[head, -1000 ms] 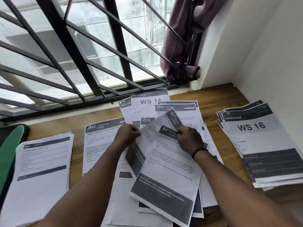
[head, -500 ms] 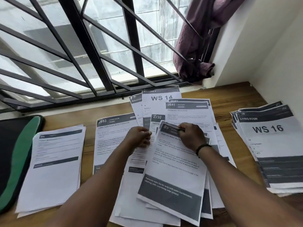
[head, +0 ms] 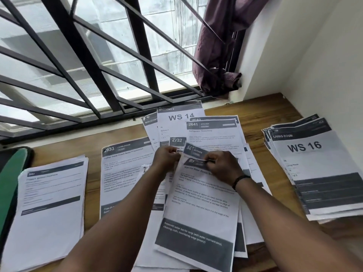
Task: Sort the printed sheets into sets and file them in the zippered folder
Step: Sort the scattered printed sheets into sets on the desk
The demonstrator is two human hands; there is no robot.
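Note:
Printed sheets lie fanned across the middle of the wooden desk [head: 261, 107]. My left hand [head: 166, 160] and my right hand [head: 223, 165] both pinch the top edges of kitchen sheets [head: 200, 209] on the central pile, and one sheet's top corner is lifted between them. Behind lie a WS 14 balcony sheet [head: 179, 116] and a sheet numbered 2641 [head: 214, 132]. A living room sheet numbered 2933 [head: 121, 167] lies left of centre. The green and black zippered folder [head: 11, 183] sits at the far left edge.
A stack of sheets [head: 51, 209] lies at the left beside the folder. A WS 16 living room stack [head: 318, 173] rests at the right by the white wall. Black window bars [head: 94, 71] rise behind the desk. A purple cloth [head: 218, 55] hangs in the window corner.
The view has drifted left, bringing more of the folder in. My hands have stayed on the central pile, and a kitchen sheet's top corner now stands lifted between them.

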